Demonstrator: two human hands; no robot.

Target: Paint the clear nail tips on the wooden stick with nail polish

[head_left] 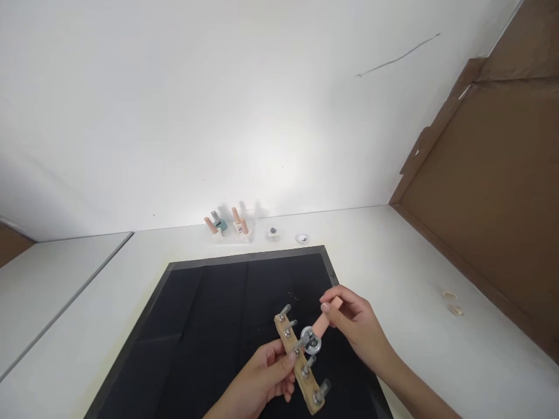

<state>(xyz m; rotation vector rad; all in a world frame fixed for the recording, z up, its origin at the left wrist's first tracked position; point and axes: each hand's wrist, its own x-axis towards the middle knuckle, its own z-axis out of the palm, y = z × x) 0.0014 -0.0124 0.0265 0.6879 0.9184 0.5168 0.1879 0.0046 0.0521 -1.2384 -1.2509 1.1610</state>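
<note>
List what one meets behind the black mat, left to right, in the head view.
Peach-capped pale bottle, grey-capped teal bottle, two peach-capped pale bottles, squarish clear container, small round white dish.

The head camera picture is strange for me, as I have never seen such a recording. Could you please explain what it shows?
There is no machine here: a person works with two bare hands, and a camera worn on their head looks forward and down at them. The left hand holds a wooden strip carrying five translucent tips, probably nail tips. The right hand holds a peach-coloured handle, with a round silvery piece at its lower end; I cannot tell whether that touches a tip. Below the hands, a black mat covers part of a white table. Beyond it stand four nail polish bottles and a small round dish.
</note>
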